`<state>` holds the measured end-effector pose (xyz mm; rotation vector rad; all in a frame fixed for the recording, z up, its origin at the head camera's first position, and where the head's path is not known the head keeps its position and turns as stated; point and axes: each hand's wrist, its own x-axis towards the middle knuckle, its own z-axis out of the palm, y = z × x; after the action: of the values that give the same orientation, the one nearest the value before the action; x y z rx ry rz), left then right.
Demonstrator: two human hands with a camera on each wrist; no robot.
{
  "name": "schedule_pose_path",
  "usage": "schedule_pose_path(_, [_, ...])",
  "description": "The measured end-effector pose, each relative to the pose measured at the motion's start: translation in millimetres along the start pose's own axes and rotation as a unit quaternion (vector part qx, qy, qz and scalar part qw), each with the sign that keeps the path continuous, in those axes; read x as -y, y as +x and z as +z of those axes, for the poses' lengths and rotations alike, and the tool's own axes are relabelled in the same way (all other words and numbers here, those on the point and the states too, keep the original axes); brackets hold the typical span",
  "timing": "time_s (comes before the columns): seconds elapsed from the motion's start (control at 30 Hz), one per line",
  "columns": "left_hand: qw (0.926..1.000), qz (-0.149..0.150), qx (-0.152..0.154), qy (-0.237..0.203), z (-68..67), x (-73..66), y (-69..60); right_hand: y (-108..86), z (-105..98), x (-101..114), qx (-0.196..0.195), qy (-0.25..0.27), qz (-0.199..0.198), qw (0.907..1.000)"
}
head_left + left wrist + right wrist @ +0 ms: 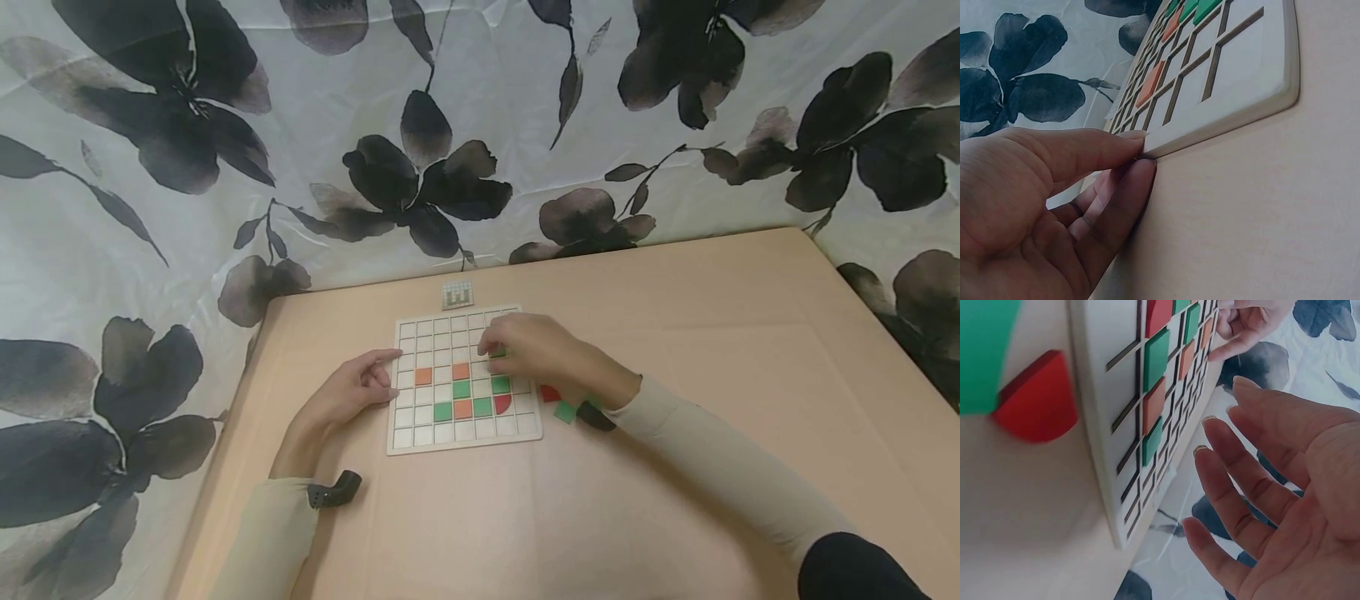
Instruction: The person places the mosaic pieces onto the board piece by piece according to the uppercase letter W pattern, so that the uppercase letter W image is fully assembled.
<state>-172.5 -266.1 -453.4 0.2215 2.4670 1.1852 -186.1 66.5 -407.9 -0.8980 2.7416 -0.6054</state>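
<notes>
A white grid board (465, 432) lies on the table, with orange (423, 377), green (461, 389) and red (502, 404) tiles in some of its squares. At the board's left edge is my left hand (345, 392); its thumb and a finger touch the rim, seen close up in the left wrist view. My right hand (528, 343) is over the board's upper right part, its fingers spread and loosely bent. Nothing shows between those fingers in the right wrist view. An orange tile (1154, 405) sits between two green ones there, hidden in the head view by the right hand.
Loose pieces lie right of the board: a red rounded piece (1038, 400) and a green tile (565, 412), partly under the right wrist. A small patterned card (457, 295) is behind the board. A floral cloth (420, 75) hangs beyond the table's far edge.
</notes>
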Motion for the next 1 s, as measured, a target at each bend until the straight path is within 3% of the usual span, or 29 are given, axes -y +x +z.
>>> schedule_pose_path(0.27, [1.0000, 0.005, -0.001, -0.008, 0.2, 0.8, 0.4, -19.4, 0, -12, -0.018, 0.021, 0.035, 0.9990])
schedule_pose_path(0.67, [1.0000, 0.004, -0.002, -0.007, 0.7, 1.8, 0.5, -45.0, 1, -25, 0.006, -0.004, 0.033, 0.9994])
schedule_pose_path(1.0, [1.0000, 0.006, 0.000, -0.001, 0.4, 1.6, 0.4, -61.8, 3, -34, -0.014, -0.006, 0.036, 0.9992])
